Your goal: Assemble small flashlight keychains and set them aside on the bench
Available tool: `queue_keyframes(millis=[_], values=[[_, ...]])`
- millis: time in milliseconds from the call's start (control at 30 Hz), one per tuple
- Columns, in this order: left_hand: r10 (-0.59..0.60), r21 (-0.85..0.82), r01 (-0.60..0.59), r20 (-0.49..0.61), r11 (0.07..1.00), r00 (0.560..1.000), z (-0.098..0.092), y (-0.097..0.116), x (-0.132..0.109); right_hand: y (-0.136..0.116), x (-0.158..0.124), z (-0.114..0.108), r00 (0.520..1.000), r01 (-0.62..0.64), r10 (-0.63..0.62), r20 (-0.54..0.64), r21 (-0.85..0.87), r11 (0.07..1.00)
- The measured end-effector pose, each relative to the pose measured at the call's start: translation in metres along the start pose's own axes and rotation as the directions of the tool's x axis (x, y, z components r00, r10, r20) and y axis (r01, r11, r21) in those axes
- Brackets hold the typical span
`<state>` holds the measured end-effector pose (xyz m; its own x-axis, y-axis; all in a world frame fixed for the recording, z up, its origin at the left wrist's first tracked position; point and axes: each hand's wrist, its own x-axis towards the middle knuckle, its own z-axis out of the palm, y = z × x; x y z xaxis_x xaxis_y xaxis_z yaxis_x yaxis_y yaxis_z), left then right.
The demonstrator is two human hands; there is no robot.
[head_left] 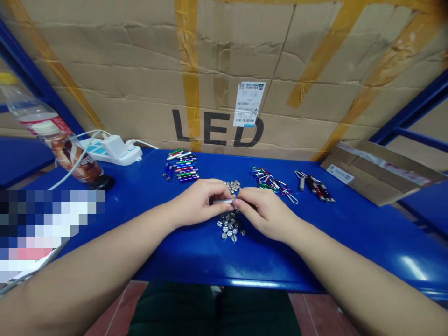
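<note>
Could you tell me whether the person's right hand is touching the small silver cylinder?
Touching: the head view shows the right hand with its fingertips on the end of the small silver cylinder.

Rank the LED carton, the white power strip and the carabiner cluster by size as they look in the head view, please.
1. LED carton: by far the largest.
2. White power strip and carabiner cluster: the strip looks slightly larger, but nearness to the camera makes this pair unsure.
</note>
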<state>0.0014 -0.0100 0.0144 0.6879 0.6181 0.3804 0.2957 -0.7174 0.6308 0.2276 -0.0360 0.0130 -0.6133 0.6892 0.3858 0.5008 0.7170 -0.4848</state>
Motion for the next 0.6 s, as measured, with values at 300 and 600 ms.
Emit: queue_keyframes(millis=[300, 600], values=[[-0.061, 0.011, 0.060, 0.025, 0.998, 0.998, 0.002, 0.000, 0.000, 0.017, -0.002, -0.029, 0.997, 0.054, -0.057, 0.060, 0.062, 0.997], [-0.281, -0.152, 0.287, 0.063, 0.946, 0.958, 0.002, -0.007, 0.000, 0.085, -0.013, -0.062, 0.927, -0.358, 0.374, -0.019, -0.336, 0.871]])
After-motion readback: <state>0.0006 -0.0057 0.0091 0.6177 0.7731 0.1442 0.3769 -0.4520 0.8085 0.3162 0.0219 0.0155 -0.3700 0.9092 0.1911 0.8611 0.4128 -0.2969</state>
